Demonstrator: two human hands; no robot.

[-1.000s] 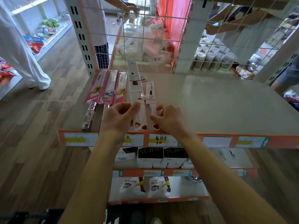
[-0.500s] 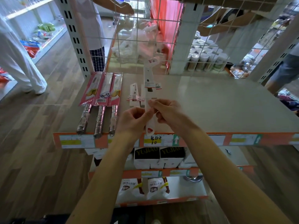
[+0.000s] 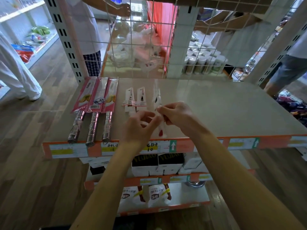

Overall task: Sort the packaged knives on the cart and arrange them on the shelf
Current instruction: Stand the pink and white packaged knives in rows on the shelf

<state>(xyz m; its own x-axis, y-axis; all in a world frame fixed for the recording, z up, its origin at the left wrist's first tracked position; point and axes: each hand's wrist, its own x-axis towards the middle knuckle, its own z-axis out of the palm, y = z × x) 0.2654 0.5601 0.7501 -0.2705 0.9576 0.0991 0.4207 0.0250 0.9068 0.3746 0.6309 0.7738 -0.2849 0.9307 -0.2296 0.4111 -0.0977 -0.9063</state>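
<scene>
A beige shelf with an orange price strip lies in front of me. Three pink-packaged knives with steel handles lie side by side at its left. Two white packaged knives lie next to them. A third white packaged knife, blurred, stands tilted above the shelf. My right hand pinches its middle. My left hand touches its lower part with fingers curled. The cart is not in view.
A wire grid backs the shelf, with goods behind it. Lower shelves hold boxes and white bags. People stand at the far left, behind the grid and at the right.
One white knife was lifted off the pair lying on the shelf and raised upright between both hands. It has shifted slightly right. The view has tilted down a little.
</scene>
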